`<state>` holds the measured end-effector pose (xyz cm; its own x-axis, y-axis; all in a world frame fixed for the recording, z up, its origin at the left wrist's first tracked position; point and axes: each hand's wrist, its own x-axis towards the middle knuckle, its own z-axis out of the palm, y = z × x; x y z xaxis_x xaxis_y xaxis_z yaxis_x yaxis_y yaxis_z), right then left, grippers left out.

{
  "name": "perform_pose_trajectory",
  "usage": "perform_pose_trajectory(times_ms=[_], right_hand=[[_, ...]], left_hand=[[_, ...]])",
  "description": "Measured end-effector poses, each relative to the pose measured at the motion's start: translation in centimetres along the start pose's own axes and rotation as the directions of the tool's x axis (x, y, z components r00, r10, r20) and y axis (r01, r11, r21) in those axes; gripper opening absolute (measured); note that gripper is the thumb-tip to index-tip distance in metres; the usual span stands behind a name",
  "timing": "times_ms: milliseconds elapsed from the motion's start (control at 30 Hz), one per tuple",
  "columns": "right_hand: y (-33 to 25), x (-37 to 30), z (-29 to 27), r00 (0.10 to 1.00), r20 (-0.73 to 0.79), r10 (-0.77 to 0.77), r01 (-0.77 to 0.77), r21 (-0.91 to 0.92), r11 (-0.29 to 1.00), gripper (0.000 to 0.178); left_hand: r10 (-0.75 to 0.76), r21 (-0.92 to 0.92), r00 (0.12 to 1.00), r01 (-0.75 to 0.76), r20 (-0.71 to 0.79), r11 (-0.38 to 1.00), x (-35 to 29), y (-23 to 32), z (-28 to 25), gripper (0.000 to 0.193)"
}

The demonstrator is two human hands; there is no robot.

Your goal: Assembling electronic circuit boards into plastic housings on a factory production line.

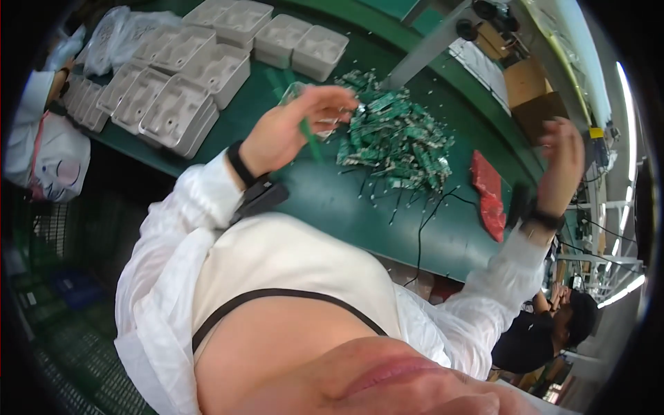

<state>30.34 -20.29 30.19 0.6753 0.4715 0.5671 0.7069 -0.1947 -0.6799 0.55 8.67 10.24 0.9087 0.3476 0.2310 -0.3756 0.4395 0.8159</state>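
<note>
Above the bench, my left hand [294, 128] reaches toward a heap of small green circuit boards [398, 135]. Its fingers are bent but apart, with a gap between thumb and fingers. A blurred green strip [311, 142] crosses by the palm; whether the hand touches it I cannot tell. Partly hidden behind the hand is a clear, shiny piece [294, 90]. At the right, my right hand [561, 159] is raised with its fingers stretched out, and nothing shows in it. A red plastic bag [488, 197] lies on the bench, between the heap and my right hand.
Stacked grey moulded trays [176, 114] and a clear plastic bag [121, 34] fill the bench's far left. A black cable [420, 242] runs over the front edge. A grey post [429, 45] stands behind the heap. Other people are at the left edge and lower right.
</note>
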Motion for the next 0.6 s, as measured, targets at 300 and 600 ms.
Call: perform_pose_trajectory(times_ms=[300, 600], right_hand=[[-4.5, -21.6, 12.9, 0.836, 0.542, 0.088, -0.332, 0.37, 0.868, 0.038], [-3.0, -39.7, 8.6, 0.902, -0.26, 0.344, -0.346, 0.038, 0.937, 0.023]], left_hand=[[-0.073, 0.279, 0.922, -0.039, 0.38, 0.959, 0.4, -5.2, 10.5, 0.052], [-0.601, 0.575, 0.457, 0.214, 0.656, 0.79, -4.2, -12.4, 18.7, 0.045]])
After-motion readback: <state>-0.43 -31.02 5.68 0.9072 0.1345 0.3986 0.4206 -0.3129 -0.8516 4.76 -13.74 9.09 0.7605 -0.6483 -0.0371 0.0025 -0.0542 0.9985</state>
